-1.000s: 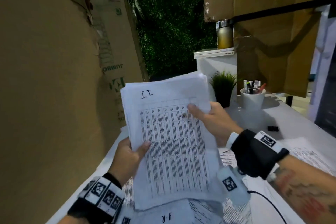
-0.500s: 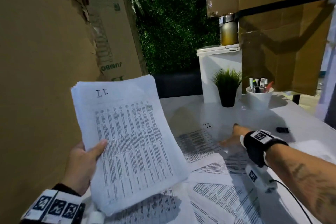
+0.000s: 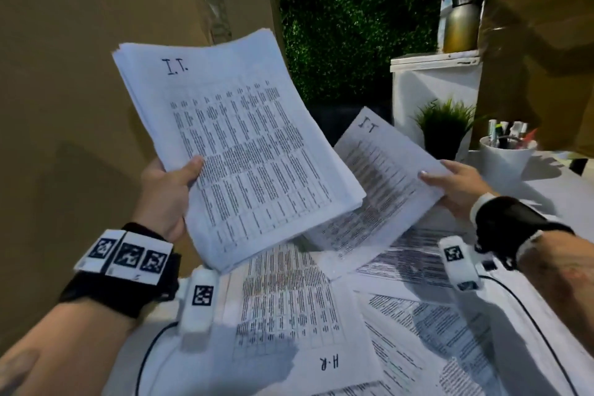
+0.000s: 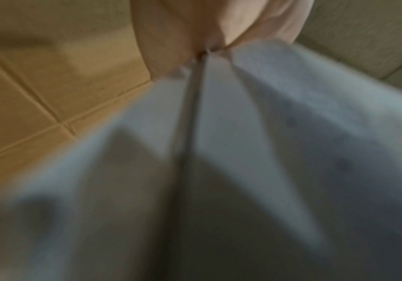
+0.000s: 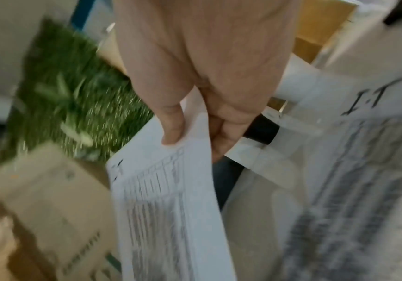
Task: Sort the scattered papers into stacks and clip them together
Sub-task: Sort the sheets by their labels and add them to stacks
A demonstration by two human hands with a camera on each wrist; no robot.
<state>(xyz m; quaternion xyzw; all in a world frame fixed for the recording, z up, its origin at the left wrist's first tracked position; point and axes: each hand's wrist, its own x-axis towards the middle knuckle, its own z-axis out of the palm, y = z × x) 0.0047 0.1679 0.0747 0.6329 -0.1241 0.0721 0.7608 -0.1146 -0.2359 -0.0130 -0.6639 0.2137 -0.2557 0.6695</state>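
My left hand [image 3: 173, 185] grips a thick stack of printed sheets marked "I.T." [image 3: 244, 145] by its left edge, thumb on top, and holds it up above the table. The left wrist view shows that stack [image 4: 243, 152] blurred, pinched at its top. My right hand [image 3: 456, 186] pinches a single "I.T." sheet [image 3: 382, 177] by its right edge, lifted off the table, its lower left corner tucked under the stack. In the right wrist view my right hand [image 5: 190, 129] has the thumb on top of the sheet [image 5: 168, 209] and the fingers beneath.
Loose printed sheets cover the white table [image 3: 553, 199], one marked "H.R" [image 3: 305, 325]. A small potted plant [image 3: 445, 125] and a white cup of pens [image 3: 506, 151] stand at the back right. Cardboard panels [image 3: 64, 90] wall in the left side.
My right hand left the stack, reached to the table and has lifted one "I.T." sheet toward the stack. My left hand kept hold of the stack alone, swinging it left.
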